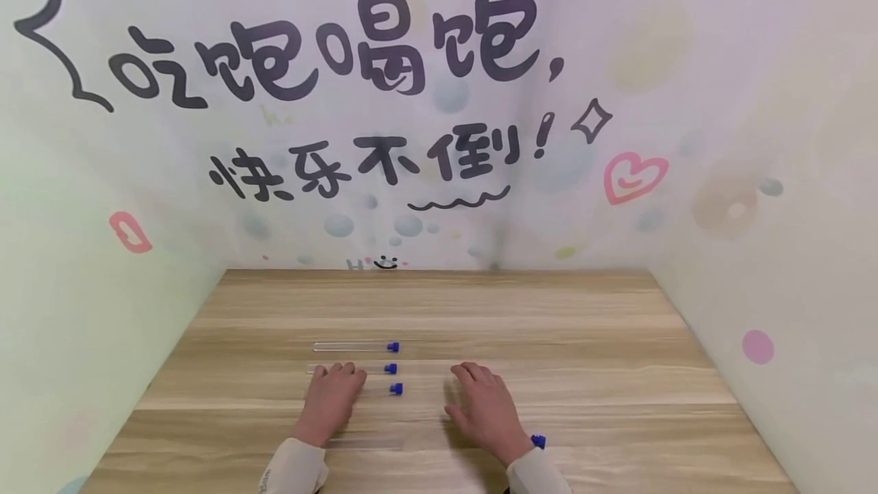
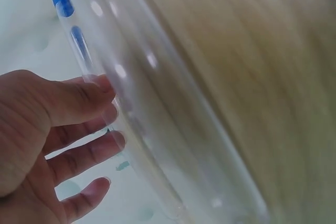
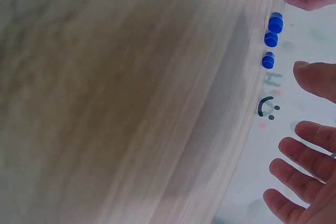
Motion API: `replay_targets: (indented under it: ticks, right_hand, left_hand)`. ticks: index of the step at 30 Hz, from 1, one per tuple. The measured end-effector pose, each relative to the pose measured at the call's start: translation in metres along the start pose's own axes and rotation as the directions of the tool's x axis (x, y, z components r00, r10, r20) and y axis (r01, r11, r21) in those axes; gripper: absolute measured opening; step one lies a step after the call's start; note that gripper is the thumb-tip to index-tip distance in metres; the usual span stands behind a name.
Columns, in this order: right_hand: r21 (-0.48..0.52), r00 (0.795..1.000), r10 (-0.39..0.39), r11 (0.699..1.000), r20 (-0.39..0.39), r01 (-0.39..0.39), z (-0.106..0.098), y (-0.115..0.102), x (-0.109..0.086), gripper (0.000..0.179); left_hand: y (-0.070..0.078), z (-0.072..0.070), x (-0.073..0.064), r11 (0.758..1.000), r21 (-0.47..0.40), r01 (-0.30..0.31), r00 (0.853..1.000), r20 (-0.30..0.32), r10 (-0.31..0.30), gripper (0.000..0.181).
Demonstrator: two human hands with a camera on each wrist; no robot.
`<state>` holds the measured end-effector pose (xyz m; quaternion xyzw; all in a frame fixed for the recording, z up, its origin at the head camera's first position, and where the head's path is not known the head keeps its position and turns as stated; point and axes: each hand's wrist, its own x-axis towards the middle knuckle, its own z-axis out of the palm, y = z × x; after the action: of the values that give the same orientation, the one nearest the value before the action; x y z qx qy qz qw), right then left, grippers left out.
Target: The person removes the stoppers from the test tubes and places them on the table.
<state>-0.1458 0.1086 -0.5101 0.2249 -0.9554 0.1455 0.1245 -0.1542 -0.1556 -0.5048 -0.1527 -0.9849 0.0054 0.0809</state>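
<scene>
My left hand is at the left part of the nearest of three clear test tubes with blue caps. In the left wrist view its thumb and index finger pinch the capped test tube, the other fingers loosely spread. The middle tube's cap and the far test tube lie just beyond, roughly parallel. My right hand is over the table to the right with nothing in it, its fingers apart in the right wrist view. A loose blue cap shows beside the right wrist.
Another clear tube lies by the left wrist, faint against the wood; a large blurred tube fills the left wrist view's foreground. The wooden table meets printed white walls at the back and sides.
</scene>
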Motion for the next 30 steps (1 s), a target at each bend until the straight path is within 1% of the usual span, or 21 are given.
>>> replay_targets:
  ticks: [4, 8, 12, 16, 21, 23, 26, 30]
  right_hand:
    - [-0.016, 1.000, 0.008, 1.000, 0.017, -0.008, 0.000, -0.001, 0.000, 0.054]
    - [-0.032, 1.000, 0.018, 0.999, 0.016, -0.017, -0.001, -0.002, 0.000, 0.053]
    - [-0.035, 1.000, 0.023, 0.999, 0.017, -0.023, -0.001, -0.003, 0.001, 0.053]
    - [-0.036, 1.000, 0.016, 0.999, 0.004, -0.016, 0.000, -0.004, 0.001, 0.052]
    - [-0.038, 1.000, -0.006, 0.999, -0.031, 0.004, 0.000, -0.004, 0.000, 0.049]
    - [-0.037, 0.999, -0.013, 0.999, -0.036, 0.011, 0.000, -0.004, 0.000, 0.048]
    - [-0.031, 0.999, -0.018, 0.999, -0.034, 0.017, -0.001, -0.004, -0.001, 0.047]
    - [-0.013, 0.999, -0.032, 0.999, -0.030, 0.032, -0.002, -0.005, -0.001, 0.044]
  left_hand:
    - [0.005, -0.003, 0.000, 1.000, -0.019, -0.015, 1.000, -0.008, 0.015, 0.018]
    - [0.010, -0.005, 0.000, 0.999, -0.028, -0.033, 0.999, -0.023, 0.033, 0.021]
    - [0.016, -0.004, 0.000, 0.999, -0.014, -0.046, 0.998, -0.045, 0.045, 0.023]
    - [0.023, -0.005, 0.001, 0.998, 0.010, -0.067, 0.996, -0.064, 0.068, 0.019]
    - [0.037, -0.011, 0.002, 0.993, 0.029, -0.110, 0.990, -0.085, 0.113, 0.017]
    - [0.043, -0.015, 0.002, 0.991, 0.042, -0.130, 0.986, -0.103, 0.134, 0.016]
    - [0.050, -0.019, 0.003, 0.987, 0.064, -0.149, 0.980, -0.122, 0.156, 0.014]
    - [0.055, -0.019, 0.003, 0.982, 0.092, -0.165, 0.970, -0.165, 0.179, 0.014]
